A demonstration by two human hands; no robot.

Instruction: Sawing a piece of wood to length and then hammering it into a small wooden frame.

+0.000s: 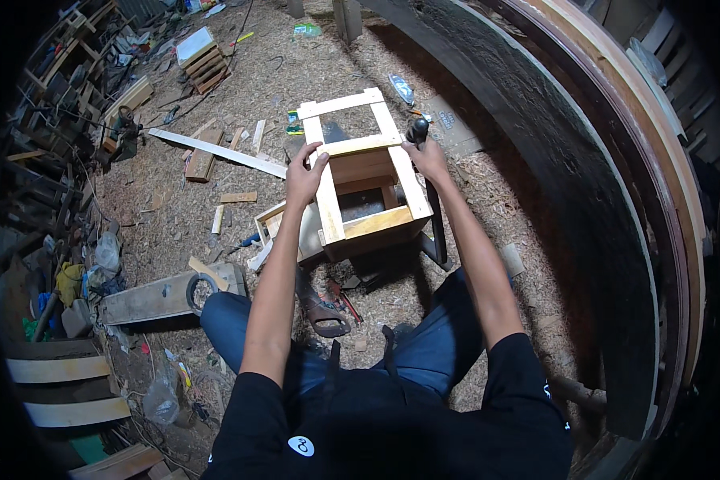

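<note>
A small pale wooden frame (330, 198) with crosspieces stands in front of me, its lower part built as a box (364, 170). My left hand (302, 178) grips its left rail near the middle crosspiece, thumb on top. My right hand (428, 158) is closed at the right rail, beside the same crosspiece. A black rounded tool end (418, 128) sticks up out of that hand; the rest of the tool is hidden and its kind cannot be told. On the floor between my knees lies a handsaw (328, 318), with a red pencil-like stick (350, 307) beside it.
Wood shavings cover the floor (272, 84). A large curved timber piece (568, 160) rises along the right. A long pale slat (216, 150) and offcuts lie left of the frame. A thick plank (168, 298) with a tape roll (202, 293) sits by my left knee.
</note>
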